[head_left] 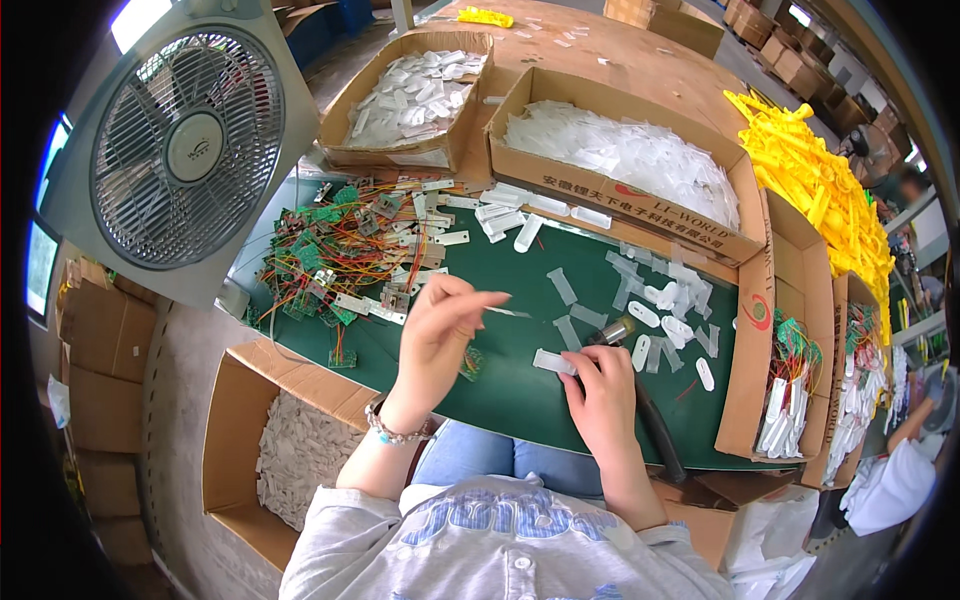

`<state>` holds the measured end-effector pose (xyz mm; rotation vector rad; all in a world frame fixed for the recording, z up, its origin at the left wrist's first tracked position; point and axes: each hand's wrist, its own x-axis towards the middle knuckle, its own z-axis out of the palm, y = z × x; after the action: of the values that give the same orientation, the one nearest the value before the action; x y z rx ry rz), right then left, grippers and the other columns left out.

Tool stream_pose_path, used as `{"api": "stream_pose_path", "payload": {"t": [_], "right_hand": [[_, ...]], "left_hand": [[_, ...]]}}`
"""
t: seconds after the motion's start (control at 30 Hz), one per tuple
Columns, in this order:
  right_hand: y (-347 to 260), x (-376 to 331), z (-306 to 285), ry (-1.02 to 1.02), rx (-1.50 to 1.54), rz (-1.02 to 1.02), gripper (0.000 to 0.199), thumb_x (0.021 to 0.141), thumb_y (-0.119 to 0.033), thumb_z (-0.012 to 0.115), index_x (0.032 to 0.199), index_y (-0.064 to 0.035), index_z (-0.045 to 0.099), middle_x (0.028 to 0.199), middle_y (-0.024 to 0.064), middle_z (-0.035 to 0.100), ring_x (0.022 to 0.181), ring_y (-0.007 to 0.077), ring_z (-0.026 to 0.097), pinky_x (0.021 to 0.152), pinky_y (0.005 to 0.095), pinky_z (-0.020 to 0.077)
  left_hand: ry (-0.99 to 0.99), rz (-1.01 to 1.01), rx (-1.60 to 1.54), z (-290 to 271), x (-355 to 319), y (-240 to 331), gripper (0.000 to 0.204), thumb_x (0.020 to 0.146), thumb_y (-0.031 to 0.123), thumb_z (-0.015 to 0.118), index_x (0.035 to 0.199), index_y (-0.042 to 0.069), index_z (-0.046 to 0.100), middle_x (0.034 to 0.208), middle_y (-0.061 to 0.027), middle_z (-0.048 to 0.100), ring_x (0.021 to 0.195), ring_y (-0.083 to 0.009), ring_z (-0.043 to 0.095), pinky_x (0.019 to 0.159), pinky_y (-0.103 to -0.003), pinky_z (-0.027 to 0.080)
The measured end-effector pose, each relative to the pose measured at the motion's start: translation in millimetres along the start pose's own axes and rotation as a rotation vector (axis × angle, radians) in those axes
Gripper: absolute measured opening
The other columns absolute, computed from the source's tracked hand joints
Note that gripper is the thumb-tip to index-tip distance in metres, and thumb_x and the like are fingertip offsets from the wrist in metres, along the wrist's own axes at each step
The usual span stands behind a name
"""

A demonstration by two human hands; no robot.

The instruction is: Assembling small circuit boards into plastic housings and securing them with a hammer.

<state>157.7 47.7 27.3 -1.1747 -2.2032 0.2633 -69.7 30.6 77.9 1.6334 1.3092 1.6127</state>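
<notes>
My right hand (602, 388) pinches a small white rectangular plastic case (553, 361) between thumb and fingers, low over the green mat (520, 400). To its left, my left hand (435, 335) is raised with its fingers curled together and one finger pointing right. A thin whitish strip (508, 312) sticks out beside those fingers; what they grip is hidden. A small green circuit board (472, 363) shows right beside my left hand. Close behind my right hand lies a black-handled tool with a metal tip (612, 332). Clear plastic sleeves (562, 286) and white oval covers (641, 352) are scattered nearby.
A tangle of wired circuit boards (335, 250) covers the mat's left side. Cardboard boxes of white parts (410, 150) and clear pieces (615, 212) stand behind. At right, a carton (745, 375) holds wired assemblies near a yellow heap (815, 180). A fan (190, 150) stands left.
</notes>
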Motion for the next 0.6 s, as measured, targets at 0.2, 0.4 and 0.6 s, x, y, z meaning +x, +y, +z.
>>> {"api": "stream_pose_path", "payload": {"t": [0.2, 0.4, 0.6], "right_hand": [[2, 0, 2, 0.017, 0.056, 0.025, 0.048, 0.076, -0.002, 0.076, 0.122, -0.002, 0.063, 0.097, 0.0108, 0.062, 0.093, 0.0318, 0.058, 0.083, 0.044, 0.0489], [0, 0, 1, 0.012, 0.062, -0.018, 0.054, 0.075, 0.004, 0.071, 0.127, -0.0017, 0.059, 0.102, 0.0129, 0.06, 0.095, 0.0339, 0.056, 0.085, 0.0455, 0.0475], [-1, 0, 1, -0.002, 0.027, -0.051, 0.051, 0.075, 0.004, 0.07, 0.125, -0.0057, 0.062, 0.101, 0.0114, 0.059, 0.094, 0.0317, 0.056, 0.084, 0.044, 0.0477]], "left_hand": [[-0.33, 0.29, 0.493, 33, 0, -9, 0.014, 0.08, 0.0, 0.072, 0.092, 0.002, 0.065, 0.086, -0.01, 0.062, 0.081, -0.0304, 0.063, 0.071, -0.041, 0.053], [-0.341, 0.107, 0.519, 44, -12, -27, 0.009, 0.085, 0.006, 0.069, 0.091, 0.002, 0.063, 0.088, -0.0102, 0.063, 0.085, -0.0301, 0.063, 0.075, -0.04, 0.053], [-0.328, 0.069, 0.572, 47, -11, -33, 0.008, 0.087, 0.008, 0.068, 0.091, 0.004, 0.063, 0.089, -0.0089, 0.063, 0.087, -0.0297, 0.063, 0.076, -0.041, 0.053]]}}
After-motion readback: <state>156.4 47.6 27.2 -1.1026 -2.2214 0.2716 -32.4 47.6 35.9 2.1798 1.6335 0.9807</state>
